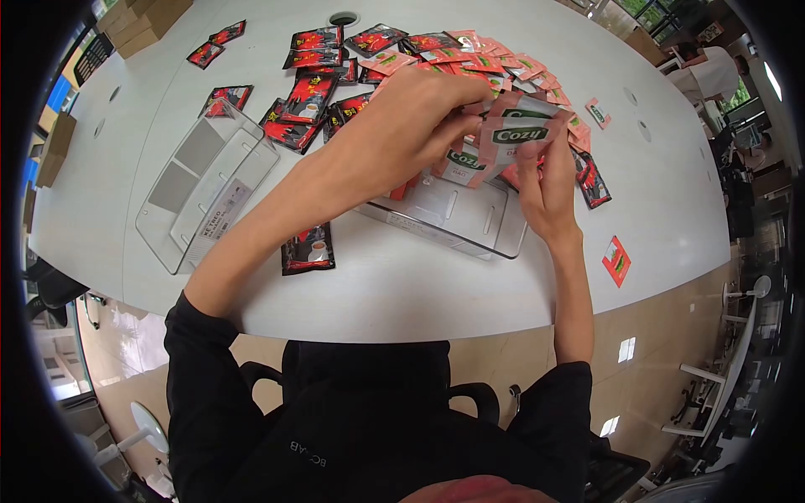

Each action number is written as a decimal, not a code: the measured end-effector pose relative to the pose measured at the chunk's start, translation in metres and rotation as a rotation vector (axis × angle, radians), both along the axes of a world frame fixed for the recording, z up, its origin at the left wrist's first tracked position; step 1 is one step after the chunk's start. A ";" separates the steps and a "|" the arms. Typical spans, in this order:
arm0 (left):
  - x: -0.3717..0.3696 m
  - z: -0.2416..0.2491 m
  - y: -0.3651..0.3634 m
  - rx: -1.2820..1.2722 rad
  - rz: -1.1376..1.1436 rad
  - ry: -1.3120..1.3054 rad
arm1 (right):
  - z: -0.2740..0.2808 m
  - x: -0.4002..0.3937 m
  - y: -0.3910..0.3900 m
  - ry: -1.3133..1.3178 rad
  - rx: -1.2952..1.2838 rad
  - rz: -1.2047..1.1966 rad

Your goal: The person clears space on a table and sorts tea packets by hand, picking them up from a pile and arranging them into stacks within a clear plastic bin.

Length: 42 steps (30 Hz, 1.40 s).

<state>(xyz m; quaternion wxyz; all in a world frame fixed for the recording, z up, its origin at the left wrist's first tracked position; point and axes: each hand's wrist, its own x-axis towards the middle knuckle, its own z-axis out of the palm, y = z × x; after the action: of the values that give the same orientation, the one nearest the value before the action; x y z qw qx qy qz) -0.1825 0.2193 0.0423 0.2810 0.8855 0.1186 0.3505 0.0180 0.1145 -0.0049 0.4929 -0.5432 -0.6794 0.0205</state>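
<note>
Pink-and-white Cozy sachets (pixel 520 134) are held upright between my two hands. My left hand (pixel 419 121) reaches across from the left, its fingers closed on their left edge. At the right edge, my right hand (pixel 549 189) pinches them with the thumb in front. Just below the hands stands a clear plastic tray (pixel 470 244), with another Cozy sachet (pixel 461 166) showing above it. Behind the hands lies a spread of pink sachets (pixel 524 65), partly hidden by my left hand.
An identical clear tray (pixel 197 197) sits on the left of the white table (pixel 402 293). Black-and-red coffee sachets (pixel 310 96) lie in the middle, one (pixel 309 250) near the front. A red sachet (pixel 617 261) lies to the right. Cardboard boxes (pixel 142 25) stand back left; a person (pixel 711 71) is far right.
</note>
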 end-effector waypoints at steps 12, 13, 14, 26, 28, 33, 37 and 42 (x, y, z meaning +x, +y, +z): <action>-0.011 0.006 0.009 -0.137 -0.101 0.126 | 0.009 0.004 0.001 -0.066 0.055 -0.122; -0.011 0.005 0.010 -0.169 -0.099 0.080 | 0.008 0.004 0.001 -0.071 0.044 -0.146; -0.011 0.005 0.009 -0.169 -0.098 0.081 | 0.008 0.003 0.002 -0.069 0.044 -0.145; -0.006 -0.007 0.015 0.005 -0.031 0.035 | 0.012 -0.001 0.007 -0.350 0.301 -0.051; -0.006 -0.006 0.016 0.052 -0.080 0.137 | 0.015 -0.005 -0.001 -0.218 0.044 -0.073; -0.008 -0.002 0.009 0.074 -0.017 0.303 | 0.009 -0.002 0.002 -0.242 0.057 0.023; -0.007 -0.014 0.011 0.404 0.008 0.303 | 0.007 0.001 0.002 -0.246 0.048 0.028; -0.005 -0.008 0.008 0.394 0.031 0.309 | 0.009 0.002 0.003 -0.217 0.059 0.036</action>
<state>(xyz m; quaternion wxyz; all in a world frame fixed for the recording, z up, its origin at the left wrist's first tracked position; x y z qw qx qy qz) -0.1875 0.2269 0.0339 0.0760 0.9643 0.1033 0.2316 0.0203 0.1171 0.0045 0.4320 -0.5152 -0.7385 -0.0496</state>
